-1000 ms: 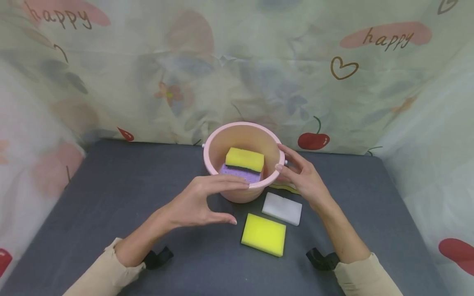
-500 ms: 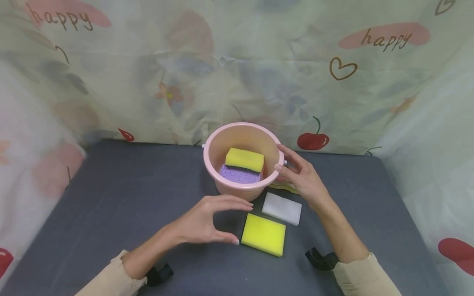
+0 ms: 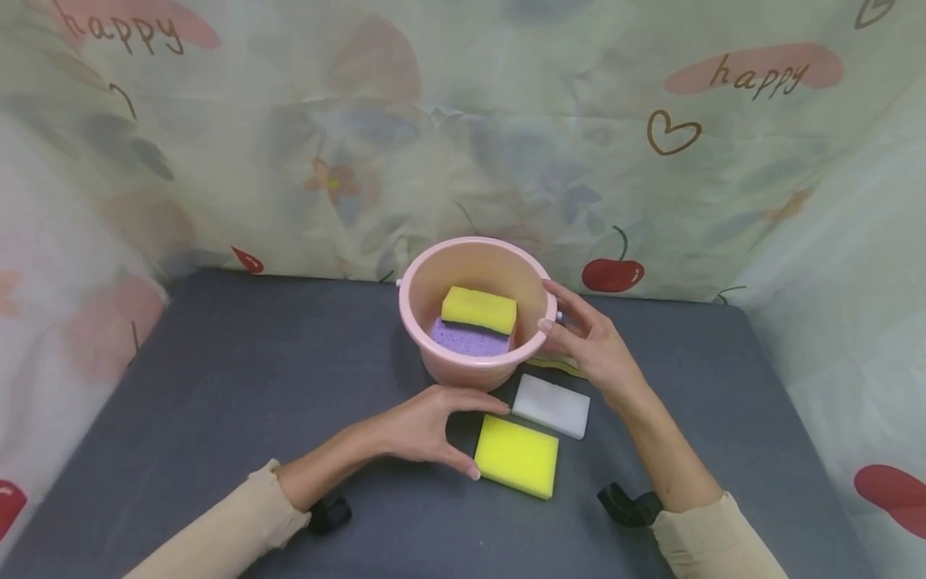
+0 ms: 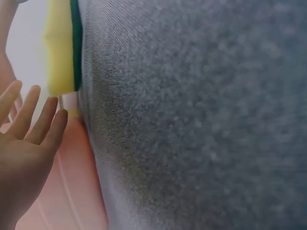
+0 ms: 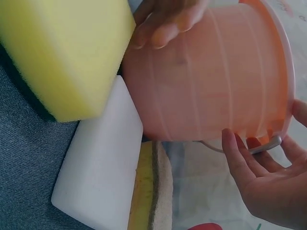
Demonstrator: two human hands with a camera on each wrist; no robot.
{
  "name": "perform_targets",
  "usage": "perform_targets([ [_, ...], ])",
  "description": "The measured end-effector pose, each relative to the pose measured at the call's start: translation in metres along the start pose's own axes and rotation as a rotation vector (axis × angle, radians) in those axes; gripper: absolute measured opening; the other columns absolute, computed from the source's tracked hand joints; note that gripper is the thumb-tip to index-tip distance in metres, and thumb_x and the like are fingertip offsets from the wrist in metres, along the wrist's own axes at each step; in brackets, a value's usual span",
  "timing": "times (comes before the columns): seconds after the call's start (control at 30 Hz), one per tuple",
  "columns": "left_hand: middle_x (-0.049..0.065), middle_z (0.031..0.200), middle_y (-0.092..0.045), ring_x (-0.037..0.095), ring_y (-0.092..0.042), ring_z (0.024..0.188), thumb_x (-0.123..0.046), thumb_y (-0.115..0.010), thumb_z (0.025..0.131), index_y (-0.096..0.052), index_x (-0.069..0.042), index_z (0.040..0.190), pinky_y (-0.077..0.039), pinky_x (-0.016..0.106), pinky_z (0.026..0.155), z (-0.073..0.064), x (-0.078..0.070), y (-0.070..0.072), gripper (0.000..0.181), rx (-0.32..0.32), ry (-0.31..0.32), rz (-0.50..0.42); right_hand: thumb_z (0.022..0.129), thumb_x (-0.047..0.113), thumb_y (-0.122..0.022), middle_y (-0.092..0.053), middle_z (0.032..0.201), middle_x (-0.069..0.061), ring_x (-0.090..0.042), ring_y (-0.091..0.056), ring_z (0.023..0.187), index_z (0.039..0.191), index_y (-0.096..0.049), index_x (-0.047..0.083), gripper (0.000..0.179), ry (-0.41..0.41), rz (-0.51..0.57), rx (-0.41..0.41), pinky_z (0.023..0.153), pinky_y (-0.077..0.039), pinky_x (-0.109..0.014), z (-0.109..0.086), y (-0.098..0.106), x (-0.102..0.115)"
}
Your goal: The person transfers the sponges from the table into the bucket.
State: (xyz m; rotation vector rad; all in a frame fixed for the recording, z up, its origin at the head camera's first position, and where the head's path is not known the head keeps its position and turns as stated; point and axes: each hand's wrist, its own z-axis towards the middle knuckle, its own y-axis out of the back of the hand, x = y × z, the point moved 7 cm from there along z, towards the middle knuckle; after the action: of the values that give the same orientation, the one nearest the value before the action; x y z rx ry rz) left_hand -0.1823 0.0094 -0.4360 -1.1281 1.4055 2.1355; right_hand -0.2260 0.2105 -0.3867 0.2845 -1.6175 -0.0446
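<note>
A pink bucket (image 3: pixel 473 366) stands upright at the back middle of the table. In it lies a yellow sponge (image 3: pixel 479 310) with a dark underside, on top of a purple sponge (image 3: pixel 470 339). My right hand (image 3: pixel 596 346) holds the bucket's right rim between thumb and fingers, near the wire handle (image 5: pixel 266 145). In front of the bucket lies a yellow sponge (image 3: pixel 517 457) with a green scouring side facing down. My left hand (image 3: pixel 427 426) hovers at its left edge, thumb and fingers spread apart. Whether the thumb touches it I cannot tell.
A white sponge block (image 3: pixel 551 406) lies between the front yellow sponge and the bucket. Partly under my right hand is another sponge (image 3: pixel 557 367) with a yellow layer. A patterned curtain (image 3: pixel 448 145) hangs behind the dark table (image 3: pixel 239 386).
My left hand has come down from the bucket's front rim and moved right to the front yellow sponge. The right hand and the bucket have kept their places.
</note>
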Motion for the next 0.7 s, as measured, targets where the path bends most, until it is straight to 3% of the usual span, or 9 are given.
perform_targets([
  [0.27, -0.008, 0.136, -0.058, 0.003, -0.05, 0.126, -0.041, -0.089, 0.072, -0.058, -0.018, 0.14, -0.038, 0.028, 0.108, 0.012, 0.015, -0.017, 0.079, 0.11, 0.096, -0.036, 0.097, 0.02, -0.066, -0.038, 0.155, -0.005, -0.031, -0.054, 0.128, 0.154, -0.038, 0.03, 0.064, -0.001, -0.007, 0.001, 0.096, -0.047, -0.053, 0.001, 0.0, 0.0],
  [0.47, -0.006, 0.139, -0.057, 0.004, -0.049, 0.127, -0.045, -0.087, 0.074, -0.055, -0.018, 0.142, -0.038, 0.026, 0.107, 0.02, 0.011, -0.03, 0.08, 0.188, 0.063, 0.01, 0.097, 0.021, -0.066, -0.038, 0.154, -0.006, -0.031, -0.054, 0.129, 0.153, -0.039, 0.03, 0.063, 0.005, -0.003, 0.002, 0.096, -0.047, -0.053, 0.001, 0.0, 0.0],
  [0.7, -0.008, 0.137, -0.057, 0.005, -0.051, 0.12, -0.048, -0.086, 0.074, -0.052, -0.023, 0.145, -0.038, 0.025, 0.103, 0.028, 0.01, -0.044, 0.082, 0.243, 0.061, 0.154, 0.097, 0.023, -0.067, -0.038, 0.154, -0.006, -0.03, -0.054, 0.128, 0.153, -0.039, 0.03, 0.064, 0.004, 0.0, 0.001, 0.096, -0.047, -0.052, 0.0, 0.001, 0.0],
])
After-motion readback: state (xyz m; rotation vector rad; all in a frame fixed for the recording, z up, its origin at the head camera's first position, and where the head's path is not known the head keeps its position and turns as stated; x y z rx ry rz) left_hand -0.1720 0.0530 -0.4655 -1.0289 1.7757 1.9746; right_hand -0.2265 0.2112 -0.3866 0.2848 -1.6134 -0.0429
